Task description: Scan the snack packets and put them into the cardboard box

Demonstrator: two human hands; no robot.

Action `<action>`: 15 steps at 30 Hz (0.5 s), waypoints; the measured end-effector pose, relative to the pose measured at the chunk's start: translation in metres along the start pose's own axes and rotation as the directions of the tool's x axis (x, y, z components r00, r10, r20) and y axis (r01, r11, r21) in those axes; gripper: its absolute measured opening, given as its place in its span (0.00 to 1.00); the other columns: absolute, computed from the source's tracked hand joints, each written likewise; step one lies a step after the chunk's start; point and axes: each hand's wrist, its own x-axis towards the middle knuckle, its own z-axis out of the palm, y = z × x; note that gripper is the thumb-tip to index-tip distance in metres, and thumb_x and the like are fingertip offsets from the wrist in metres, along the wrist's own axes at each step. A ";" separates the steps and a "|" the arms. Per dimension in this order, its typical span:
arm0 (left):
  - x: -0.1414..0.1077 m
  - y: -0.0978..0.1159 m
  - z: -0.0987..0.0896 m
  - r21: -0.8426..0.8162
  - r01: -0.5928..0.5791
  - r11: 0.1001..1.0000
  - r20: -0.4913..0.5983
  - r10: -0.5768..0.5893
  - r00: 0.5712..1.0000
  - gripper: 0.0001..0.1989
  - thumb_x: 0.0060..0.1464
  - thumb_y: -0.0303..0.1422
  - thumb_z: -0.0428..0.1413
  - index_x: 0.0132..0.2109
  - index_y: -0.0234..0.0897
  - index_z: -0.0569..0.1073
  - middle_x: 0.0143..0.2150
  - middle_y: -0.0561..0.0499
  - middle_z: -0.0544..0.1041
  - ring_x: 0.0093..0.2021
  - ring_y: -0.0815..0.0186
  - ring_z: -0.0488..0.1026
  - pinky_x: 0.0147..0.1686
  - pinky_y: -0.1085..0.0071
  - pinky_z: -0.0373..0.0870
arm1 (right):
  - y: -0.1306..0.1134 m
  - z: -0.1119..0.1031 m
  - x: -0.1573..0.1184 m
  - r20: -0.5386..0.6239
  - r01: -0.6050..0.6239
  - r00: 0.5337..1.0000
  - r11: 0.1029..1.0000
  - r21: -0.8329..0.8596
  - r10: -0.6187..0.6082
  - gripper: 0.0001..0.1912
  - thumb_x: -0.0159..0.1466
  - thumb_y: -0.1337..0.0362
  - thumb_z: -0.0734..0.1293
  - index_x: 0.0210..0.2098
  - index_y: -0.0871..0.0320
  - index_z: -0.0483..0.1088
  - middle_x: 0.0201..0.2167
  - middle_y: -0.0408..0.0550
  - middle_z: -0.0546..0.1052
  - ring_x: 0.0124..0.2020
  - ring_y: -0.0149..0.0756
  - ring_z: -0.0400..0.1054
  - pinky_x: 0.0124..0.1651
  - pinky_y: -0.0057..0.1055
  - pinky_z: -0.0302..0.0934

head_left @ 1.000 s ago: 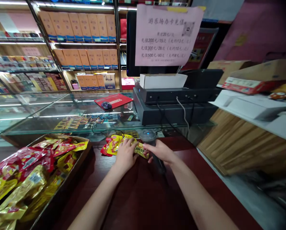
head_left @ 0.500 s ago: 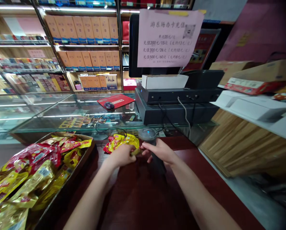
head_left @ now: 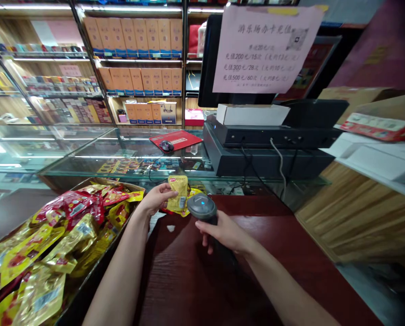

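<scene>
Between the thumb and fingers of my left hand (head_left: 158, 198) is a gold snack packet (head_left: 178, 192), held upright with a barcode facing me. My right hand (head_left: 224, 231) is wrapped round the handle of a dark barcode scanner (head_left: 202, 208), which has a small blue light on top. The scanner's head is just right of the packet. Behind them, yellow and red snack packets (head_left: 193, 192) lie on the dark red table, partly hidden by the held packet and the scanner.
A carton (head_left: 100, 253) full of red, gold and yellow snack packets stands on the left. Behind the table is a glass counter (head_left: 127, 140) with a mouse (head_left: 166, 146) on a red mat (head_left: 185, 140). A monitor (head_left: 211, 59) and black cash drawer (head_left: 270, 159) stand at the back right.
My left hand has raised the gold packet and turned its barcode side into view. The scanner's head, in my right hand, has tilted toward the packet. The view has shifted left.
</scene>
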 end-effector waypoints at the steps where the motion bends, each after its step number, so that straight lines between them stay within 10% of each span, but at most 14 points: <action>1: 0.000 0.001 -0.003 0.013 0.002 1.000 -0.014 -0.002 1.000 0.23 0.37 0.35 0.68 0.41 0.35 0.71 0.35 0.49 0.78 0.29 0.67 0.76 0.29 0.72 0.73 | 0.003 0.003 0.001 0.009 -0.010 1.000 1.000 -0.013 0.010 0.15 0.57 0.55 0.67 0.30 0.60 0.63 0.16 0.39 0.70 0.13 0.27 0.64 0.16 0.24 0.61; 15: 0.004 -0.009 -0.012 -0.058 0.056 0.997 0.067 -0.052 0.996 0.29 0.38 0.29 0.67 0.50 0.34 0.71 0.40 0.43 0.79 0.32 0.61 0.78 0.29 0.68 0.75 | 0.024 0.024 0.012 -0.015 -0.036 0.999 0.993 -0.116 0.034 0.10 0.59 0.59 0.64 0.27 0.58 0.60 0.11 0.36 0.67 0.10 0.27 0.62 0.15 0.21 0.54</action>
